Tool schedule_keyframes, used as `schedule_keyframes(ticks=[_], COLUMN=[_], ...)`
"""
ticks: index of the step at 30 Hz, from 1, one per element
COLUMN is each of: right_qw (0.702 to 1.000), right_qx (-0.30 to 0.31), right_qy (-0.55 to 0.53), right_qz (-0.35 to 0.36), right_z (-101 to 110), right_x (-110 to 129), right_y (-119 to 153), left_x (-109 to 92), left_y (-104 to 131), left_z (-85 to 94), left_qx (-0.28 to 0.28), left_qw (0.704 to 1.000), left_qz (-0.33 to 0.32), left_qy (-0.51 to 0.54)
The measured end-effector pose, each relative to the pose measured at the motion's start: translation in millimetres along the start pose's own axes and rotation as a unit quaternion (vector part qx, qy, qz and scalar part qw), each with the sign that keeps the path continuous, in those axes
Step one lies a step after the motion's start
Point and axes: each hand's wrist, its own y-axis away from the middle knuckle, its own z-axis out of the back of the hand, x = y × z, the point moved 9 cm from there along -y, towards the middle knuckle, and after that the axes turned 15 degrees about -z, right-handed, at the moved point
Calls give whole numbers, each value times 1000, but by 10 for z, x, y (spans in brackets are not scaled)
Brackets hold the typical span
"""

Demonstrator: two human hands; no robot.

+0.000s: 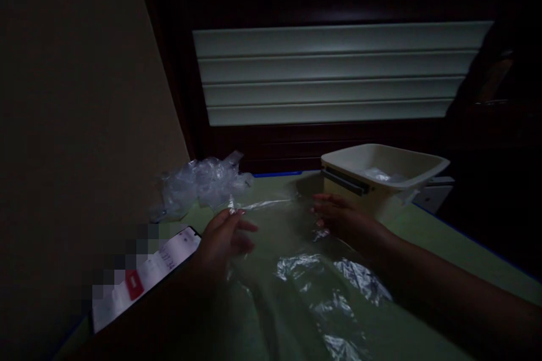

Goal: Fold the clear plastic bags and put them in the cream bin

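A clear plastic bag (296, 265) lies spread and crinkled over the green tabletop between my hands. At its upper left corner, my left hand (226, 237) pinches the film between thumb and forefinger, with the other fingers apart. My right hand (339, 214) is at the bag's right side, in front of the cream bin, its fingers bent and close together. Dim light and blur hide exactly what the right fingertips hold.
A heap of crumpled clear plastic (199, 183) sits at the back left. The cream bin (359, 189), with some clear plastic inside, stands at the back right. A lit phone (148, 279) lies at the left edge of the green table (440, 242). Behind are slatted panels (330, 73).
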Motion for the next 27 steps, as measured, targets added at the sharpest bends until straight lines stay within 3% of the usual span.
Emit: schedule_keyframes(ticks=[5, 9, 11, 12, 14, 17, 19, 23, 27], right_qw=[998, 990, 984, 981, 972, 954, 939, 907, 882], right_qx=[-22, -28, -24, -23, -25, -43, -59, -77, -40], right_qy=[55, 122, 156, 173, 206, 258, 291, 338, 376], right_qz=[23, 59, 78, 88, 108, 144, 172, 240, 281], right_z=[57, 80, 58, 46, 30, 39, 45, -57, -332], right_x=[-119, -130, -117, -110, -93, -45, 17, 214, 294], right_y=[-215, -273, -254, -242, -222, -202, -168, 42, 310], left_x=[-86, -242, -375, -416, -331, -19, 114, 144, 151], left_y=[-122, -110, -21, 54, 183, 285, 323, 343, 340], left_z=[138, 164, 43, -75, -285, -446, -474, -504, -508], left_qx=[-25, -45, -5, 36, 135, 286, 335, 354, 351], left_qw=[987, 953, 895, 845, 769, 731, 707, 659, 640], left_qz=[-90, -191, -295, -352, -401, -347, -304, -282, -275], left_qy=[-132, -229, -335, -401, -479, -514, -543, -601, -626])
